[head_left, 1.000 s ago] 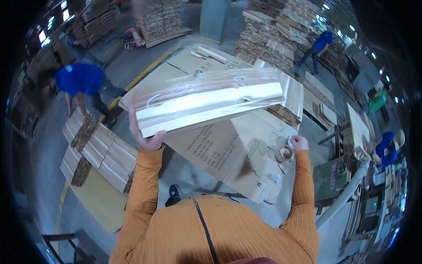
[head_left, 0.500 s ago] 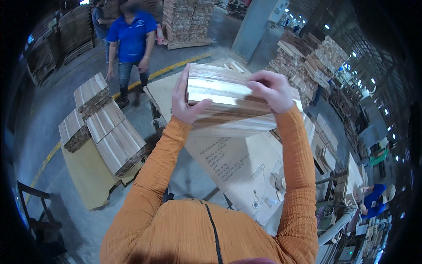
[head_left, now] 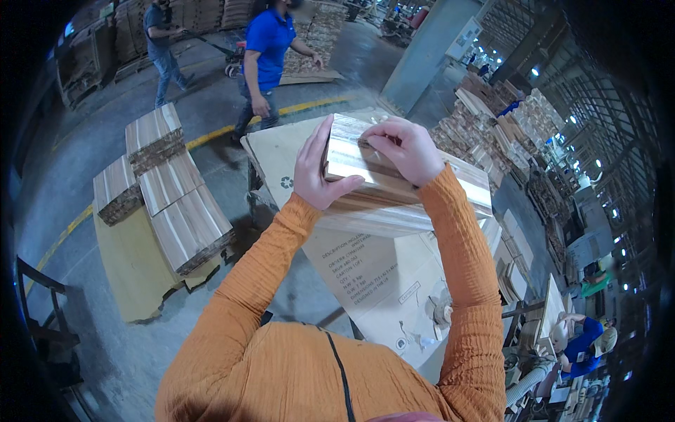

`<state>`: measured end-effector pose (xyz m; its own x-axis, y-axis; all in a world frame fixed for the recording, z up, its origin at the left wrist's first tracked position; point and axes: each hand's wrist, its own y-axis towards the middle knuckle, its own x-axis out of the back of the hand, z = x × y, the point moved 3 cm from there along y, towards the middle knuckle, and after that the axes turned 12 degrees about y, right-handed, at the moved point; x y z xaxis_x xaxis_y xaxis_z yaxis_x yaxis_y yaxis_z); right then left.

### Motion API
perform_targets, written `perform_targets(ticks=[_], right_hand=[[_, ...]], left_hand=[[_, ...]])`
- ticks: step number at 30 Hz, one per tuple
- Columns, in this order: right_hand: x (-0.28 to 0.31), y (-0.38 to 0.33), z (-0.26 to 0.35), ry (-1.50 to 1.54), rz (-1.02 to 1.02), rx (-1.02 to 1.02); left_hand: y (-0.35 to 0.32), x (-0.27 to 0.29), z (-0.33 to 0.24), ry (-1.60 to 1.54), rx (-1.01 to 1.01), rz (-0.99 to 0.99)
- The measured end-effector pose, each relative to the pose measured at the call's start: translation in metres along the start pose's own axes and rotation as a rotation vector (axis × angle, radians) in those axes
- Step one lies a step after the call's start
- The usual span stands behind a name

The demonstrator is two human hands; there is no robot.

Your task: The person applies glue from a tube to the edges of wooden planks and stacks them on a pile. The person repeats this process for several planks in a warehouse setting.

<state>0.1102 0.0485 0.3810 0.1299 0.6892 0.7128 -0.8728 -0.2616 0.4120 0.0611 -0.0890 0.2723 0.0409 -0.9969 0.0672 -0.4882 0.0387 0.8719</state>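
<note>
At the left of the frame, four wrapped bundles of wooden strips (head_left: pixel 165 193) lie on a cardboard sheet (head_left: pixel 130 271) on the floor; they have slid from the lower left toward the middle left as your head turned. Above them a person in a blue shirt (head_left: pixel 271 53) now walks through the upper middle, having stood nearer the upper left half a second ago.

Your left hand (head_left: pixel 318 169), just left of centre, is clasped flat against the near end of the bundle of wooden planks (head_left: pixel 394 190), thumb over its top edge. A second ago that hand alone propped the bundle from beneath while it lay long and broadside across the frame; now you have swung it end-on and drawn it closer.

Your right hand (head_left: pixel 404 148), which was down at the tape roll (head_left: pixel 441 309) a second ago, has come up and is curled over the bundle's top, fingers pinching at the end face. The bundle sits centre frame, above the printed cardboard carton (head_left: pixel 365 274). Both hands committed suggests you are working the end wrapping rather than carrying.
</note>
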Motion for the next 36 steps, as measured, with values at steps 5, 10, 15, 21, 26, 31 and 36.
perform_targets(ticks=[5, 10, 15, 21, 26, 31, 36], right_hand=[[-0.012, -0.037, 0.017, -0.467, -0.129, 0.292], [-0.021, -0.046, 0.020, -0.682, -0.173, 0.282], [-0.026, -0.052, 0.023, -0.545, -0.164, 0.255], [-0.024, -0.047, 0.021, -0.615, -0.168, 0.239], [-0.015, -0.051, 0.018, -0.553, -0.173, 0.160], [-0.023, -0.045, 0.018, -0.586, -0.183, 0.161], [-0.020, -0.050, 0.016, -0.592, -0.194, 0.180]], left_hand=[[-0.002, 0.001, -0.001, 0.032, -0.019, -0.008], [-0.007, 0.000, 0.000, -0.080, 0.043, 0.014], [-0.008, 0.007, -0.001, -0.013, -0.038, -0.009], [-0.006, 0.002, -0.001, -0.057, 0.031, -0.004], [-0.003, 0.000, -0.003, -0.027, 0.000, 0.005], [-0.005, -0.002, 0.000, -0.162, 0.102, 0.030], [-0.006, 0.001, 0.001, -0.086, 0.041, 0.048]])
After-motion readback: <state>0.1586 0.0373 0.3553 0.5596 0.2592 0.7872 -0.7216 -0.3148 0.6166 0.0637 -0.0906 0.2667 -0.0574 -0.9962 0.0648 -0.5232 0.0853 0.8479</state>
